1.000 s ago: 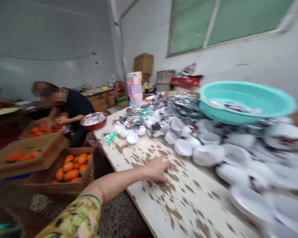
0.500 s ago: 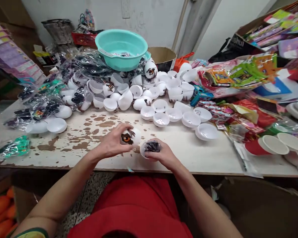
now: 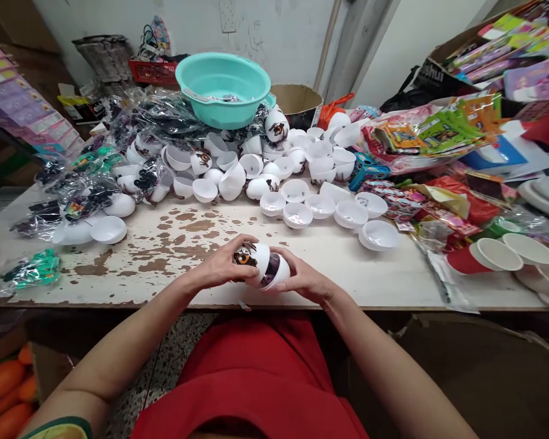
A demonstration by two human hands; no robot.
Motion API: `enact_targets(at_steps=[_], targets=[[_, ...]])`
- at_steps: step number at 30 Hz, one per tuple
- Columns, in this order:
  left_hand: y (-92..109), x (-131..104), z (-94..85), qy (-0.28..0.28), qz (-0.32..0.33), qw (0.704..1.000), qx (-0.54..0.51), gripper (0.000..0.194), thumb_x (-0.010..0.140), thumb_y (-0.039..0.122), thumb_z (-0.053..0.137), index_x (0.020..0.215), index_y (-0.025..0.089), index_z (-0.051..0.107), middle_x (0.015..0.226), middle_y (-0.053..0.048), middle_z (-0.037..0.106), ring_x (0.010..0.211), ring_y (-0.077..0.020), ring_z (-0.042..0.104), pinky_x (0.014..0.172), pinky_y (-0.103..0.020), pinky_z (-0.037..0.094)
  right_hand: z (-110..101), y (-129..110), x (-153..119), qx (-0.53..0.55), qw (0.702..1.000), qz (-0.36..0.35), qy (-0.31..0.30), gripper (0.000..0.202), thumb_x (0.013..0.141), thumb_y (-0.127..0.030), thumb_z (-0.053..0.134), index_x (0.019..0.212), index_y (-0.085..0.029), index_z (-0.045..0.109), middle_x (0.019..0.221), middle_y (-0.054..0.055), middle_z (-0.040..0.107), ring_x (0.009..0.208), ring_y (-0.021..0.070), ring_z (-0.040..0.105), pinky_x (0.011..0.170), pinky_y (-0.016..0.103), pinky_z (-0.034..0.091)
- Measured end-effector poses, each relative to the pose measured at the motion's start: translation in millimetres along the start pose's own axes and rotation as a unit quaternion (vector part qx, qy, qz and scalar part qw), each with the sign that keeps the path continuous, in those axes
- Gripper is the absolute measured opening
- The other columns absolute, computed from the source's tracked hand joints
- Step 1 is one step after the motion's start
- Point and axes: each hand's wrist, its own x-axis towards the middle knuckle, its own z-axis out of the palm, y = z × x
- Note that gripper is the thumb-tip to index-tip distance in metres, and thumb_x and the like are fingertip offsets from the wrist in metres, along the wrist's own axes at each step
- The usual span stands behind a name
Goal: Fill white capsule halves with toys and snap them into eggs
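My left hand [image 3: 219, 266] grips a white plastic egg half with a printed orange eye [image 3: 251, 261]. Facing it, my right hand [image 3: 304, 277] is wrapped round a plain white egg half [image 3: 280, 273]. Between the two halves a dark, plastic-wrapped packet [image 3: 269, 271] shows, seated in the right-hand half. The halves touch or nearly touch at a tilt, with a gap along the upper side. Beyond my hands several open white egg halves [image 3: 297, 214] stand on the worn white table [image 3: 320, 244]; some have small pieces inside.
A turquoise basin [image 3: 229, 119] stands at the back among piled egg halves and dark bagged packets [image 3: 165, 116]. A bag of green pieces [image 3: 32, 268] lies at the left. Paper cups [image 3: 480, 255] and colourful packets [image 3: 443, 131] crowd the right. The table's front edge runs just below my hands.
My hands have come together. The eye-printed half has moved right onto the other half, which has turned to face it, and the packet is now partly covered.
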Motion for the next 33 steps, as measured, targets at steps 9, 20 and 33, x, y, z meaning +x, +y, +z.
enact_targets(at_steps=[9,20,33], targets=[[3.3,-11.2,2.3,-0.015,0.108,0.984,0.140,0.058,0.067,0.032,0.078,0.122,0.027,0.059,0.112,-0.004,0.061,0.103,-0.0259,0.060,0.090,-0.039,0.050,18.0,21.8,-3.3,-0.034,0.996,-0.052,0.066,0.066,0.066,-0.039,0.086,0.124,-0.020,0.061,0.117,0.007,0.065,0.106,0.0276,0.058,0.089,0.035,0.048],[7.9,-15.5,9.4,-0.010,0.016,0.999,-0.049,0.063,0.075,0.041,0.072,0.131,0.032,0.043,0.099,0.001,0.056,0.074,-0.0139,0.058,0.061,-0.028,0.057,25.5,-1.1,-13.2,-0.021,0.986,-0.097,0.134,0.099,0.059,-0.052,0.089,0.141,-0.028,0.038,0.130,0.009,0.055,0.111,0.0299,0.058,0.091,0.040,0.049],[21.8,-7.3,7.0,-0.055,-0.016,0.985,-0.162,0.062,0.076,0.041,0.074,0.129,0.030,0.042,0.072,0.005,0.056,0.054,-0.0123,0.059,0.045,-0.023,0.055,38.9,-40.2,-17.0,-0.131,0.975,-0.054,0.171,0.092,0.053,-0.040,0.093,0.127,-0.026,0.041,0.114,0.006,0.061,0.093,0.0269,0.065,0.067,0.036,0.059]])
